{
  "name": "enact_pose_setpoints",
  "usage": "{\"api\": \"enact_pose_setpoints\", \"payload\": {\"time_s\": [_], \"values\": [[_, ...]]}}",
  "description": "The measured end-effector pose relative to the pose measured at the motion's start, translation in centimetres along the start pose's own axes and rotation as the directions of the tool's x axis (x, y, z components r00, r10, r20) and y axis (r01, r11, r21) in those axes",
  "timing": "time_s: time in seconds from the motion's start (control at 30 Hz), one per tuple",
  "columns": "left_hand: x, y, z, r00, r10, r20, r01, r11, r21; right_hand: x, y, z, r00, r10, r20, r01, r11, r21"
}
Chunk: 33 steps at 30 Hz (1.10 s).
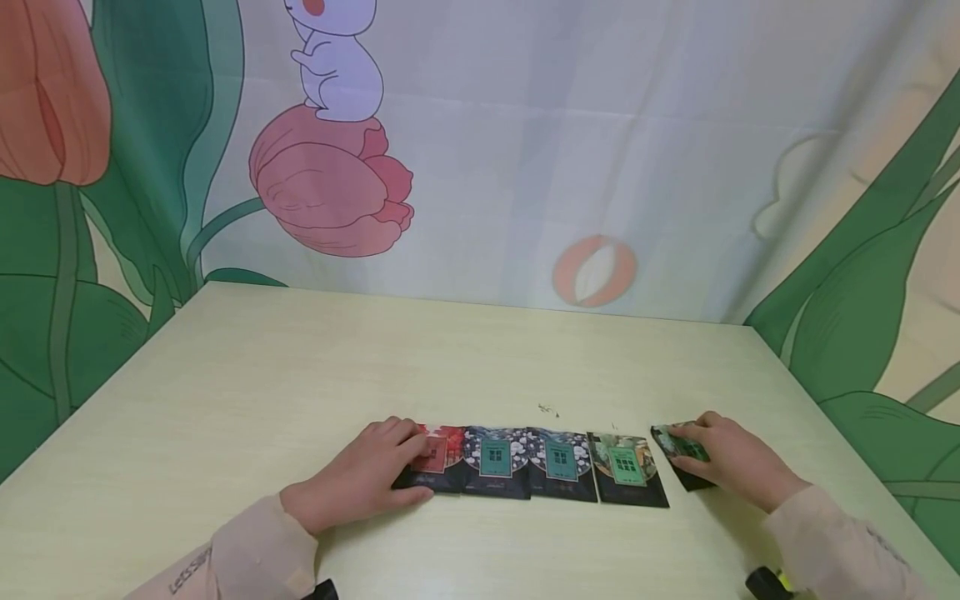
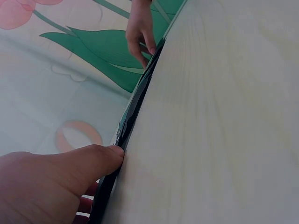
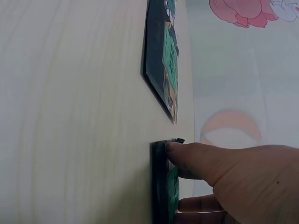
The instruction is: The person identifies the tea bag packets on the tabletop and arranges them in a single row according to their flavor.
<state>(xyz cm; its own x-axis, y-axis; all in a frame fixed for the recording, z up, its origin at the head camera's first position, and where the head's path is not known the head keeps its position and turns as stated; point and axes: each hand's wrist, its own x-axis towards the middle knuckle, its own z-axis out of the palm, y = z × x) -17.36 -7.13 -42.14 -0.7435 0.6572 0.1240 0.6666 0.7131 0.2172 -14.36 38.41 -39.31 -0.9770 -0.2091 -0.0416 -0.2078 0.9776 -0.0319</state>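
Note:
Flat dark packets lie side by side on the table. My left hand [image 1: 363, 475] holds the leftmost one, a red-labelled packet [image 1: 448, 450], with the thumb at its near edge and the fingers over its top. Two packets with white flowers and teal labels [image 1: 496, 457] follow, then a green-labelled packet [image 1: 628, 468]. To the right, slightly apart and turned, is another green-labelled packet [image 3: 173, 189]. My right hand [image 1: 738, 458] grips that one between thumb and fingers, covering part of its face.
Small dark marks or scraps [image 1: 549, 410] are on the pale wooden table [image 1: 300, 358] behind the packets. A printed curtain [image 1: 480, 167] hangs along the table's back edge. Black items [image 1: 767, 583] show by the right sleeve.

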Motion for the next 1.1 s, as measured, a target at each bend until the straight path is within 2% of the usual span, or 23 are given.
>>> {"api": "enact_pose_setpoints", "payload": {"time_s": [1.1], "values": [[0.0,0.0,0.0,1.000,0.002,-0.007,-0.002,1.000,0.007,-1.4,-2.1,0.1,1.000,0.010,-0.024,-0.012,0.998,-0.063]]}}
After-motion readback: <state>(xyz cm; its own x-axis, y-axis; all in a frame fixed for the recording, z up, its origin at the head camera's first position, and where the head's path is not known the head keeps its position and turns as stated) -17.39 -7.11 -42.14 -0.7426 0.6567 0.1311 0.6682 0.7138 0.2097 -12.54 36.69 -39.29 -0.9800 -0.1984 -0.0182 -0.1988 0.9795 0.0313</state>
